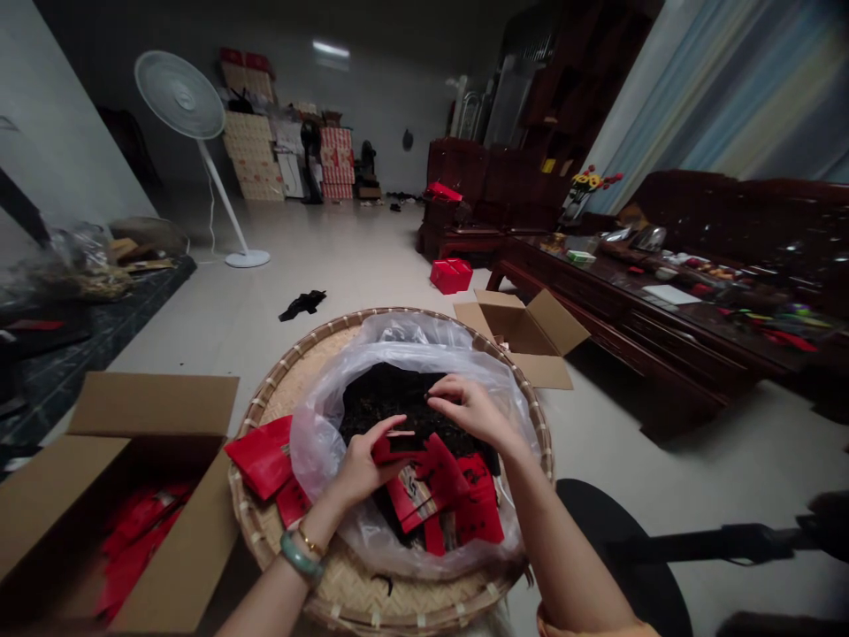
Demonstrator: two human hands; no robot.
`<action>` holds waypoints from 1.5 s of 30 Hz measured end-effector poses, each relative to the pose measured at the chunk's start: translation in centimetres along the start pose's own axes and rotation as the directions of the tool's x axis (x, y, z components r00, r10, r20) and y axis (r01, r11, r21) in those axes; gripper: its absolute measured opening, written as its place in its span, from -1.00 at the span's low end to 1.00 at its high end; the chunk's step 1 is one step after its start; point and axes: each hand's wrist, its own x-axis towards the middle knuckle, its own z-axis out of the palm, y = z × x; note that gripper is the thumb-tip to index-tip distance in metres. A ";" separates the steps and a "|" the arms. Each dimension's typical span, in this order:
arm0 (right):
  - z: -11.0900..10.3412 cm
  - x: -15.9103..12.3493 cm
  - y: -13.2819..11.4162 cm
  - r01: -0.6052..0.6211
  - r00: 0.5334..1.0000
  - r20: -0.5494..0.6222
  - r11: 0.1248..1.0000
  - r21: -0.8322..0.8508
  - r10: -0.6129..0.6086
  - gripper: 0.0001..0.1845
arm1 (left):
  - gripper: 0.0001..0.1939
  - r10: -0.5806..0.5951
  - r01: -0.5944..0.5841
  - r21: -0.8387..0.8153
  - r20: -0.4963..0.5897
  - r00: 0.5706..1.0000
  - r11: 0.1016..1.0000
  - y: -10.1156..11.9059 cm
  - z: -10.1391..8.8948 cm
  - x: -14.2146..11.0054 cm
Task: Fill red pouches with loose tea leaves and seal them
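My left hand [363,462], with a bangle at the wrist, is closed on a red paper packet [443,469] whose dark mouth faces up. Across from it, my right hand [470,409] has thumb and fingertips pinched together above a heap of dark, dried, leaf-like material [378,396]. Whatever small bit the pinch may hold is too dark to name. The heap fills a clear plastic bag [317,442] with its rim spread wide. More red packets [483,504] rest on the near side of the heap. Beneath everything is a round woven bamboo tray [358,584].
Left of the tray, an open cardboard box [156,402] contains red packets. Another open box [563,332] stands beyond the tray at right, near a dark wooden table [597,301]. A red box [451,275] and a white fan [247,258] stand on the floor.
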 end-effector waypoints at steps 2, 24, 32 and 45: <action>0.0 -0.4 0.1 -0.020 1.000 -0.007 0.997 -0.073 0.020 -0.77 | -0.44 0.078 -0.078 0.004 0.014 0.997 0.997 0.1 -0.2 -0.3; 7.8 0.2 3.3 -0.343 0.918 -0.024 0.824 0.452 0.396 -0.77 | -0.64 -0.522 0.497 -0.716 0.215 0.825 0.491 0.4 1.9 1.3; 6.4 -1.4 3.5 -0.190 0.919 -0.342 0.980 0.058 0.198 -0.70 | -0.63 -0.573 0.518 -0.725 0.209 0.793 0.453 -0.2 2.0 1.2; 3.5 -7.0 11.7 -0.503 0.823 -0.403 0.844 -0.188 0.400 -0.71 | -0.49 -0.538 0.537 -0.693 0.250 0.805 0.482 0.5 1.4 0.4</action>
